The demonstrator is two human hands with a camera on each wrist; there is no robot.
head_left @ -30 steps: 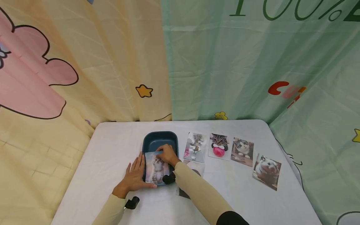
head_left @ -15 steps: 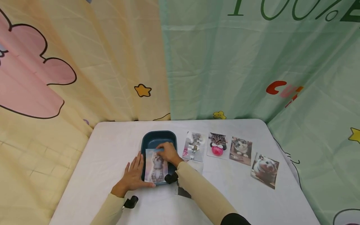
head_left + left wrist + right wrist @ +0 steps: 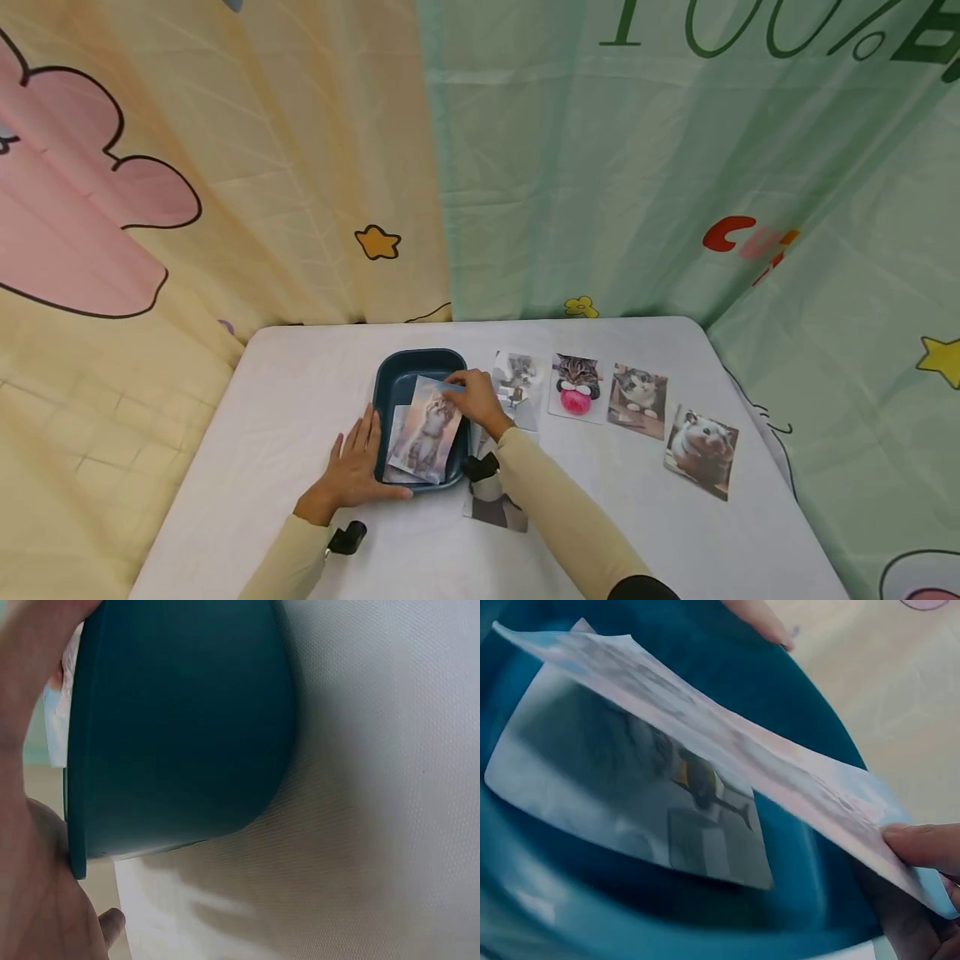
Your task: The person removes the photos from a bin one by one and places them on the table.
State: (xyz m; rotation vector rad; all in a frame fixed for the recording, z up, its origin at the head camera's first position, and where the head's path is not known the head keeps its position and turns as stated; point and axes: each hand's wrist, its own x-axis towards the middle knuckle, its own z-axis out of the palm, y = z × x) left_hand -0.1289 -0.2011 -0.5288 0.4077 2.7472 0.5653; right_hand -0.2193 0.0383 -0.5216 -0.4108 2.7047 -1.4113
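Right hand (image 3: pixel 474 402) pinches the far right corner of a kitten photo (image 3: pixel 427 429), tilted over the teal tray (image 3: pixel 390 385). Left hand (image 3: pixel 354 468), fingers straight, rests flat against the tray's left wall on the worktop (image 3: pixel 300 400).

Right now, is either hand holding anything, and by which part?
The right hand pinches the kitten photo at its far corner, over the blue tray. The left hand rests flat against the tray's side, holding nothing.

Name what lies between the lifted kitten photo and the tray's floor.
Another photo lies flat on the tray floor beneath the kitten photo; the right wrist view shows it.
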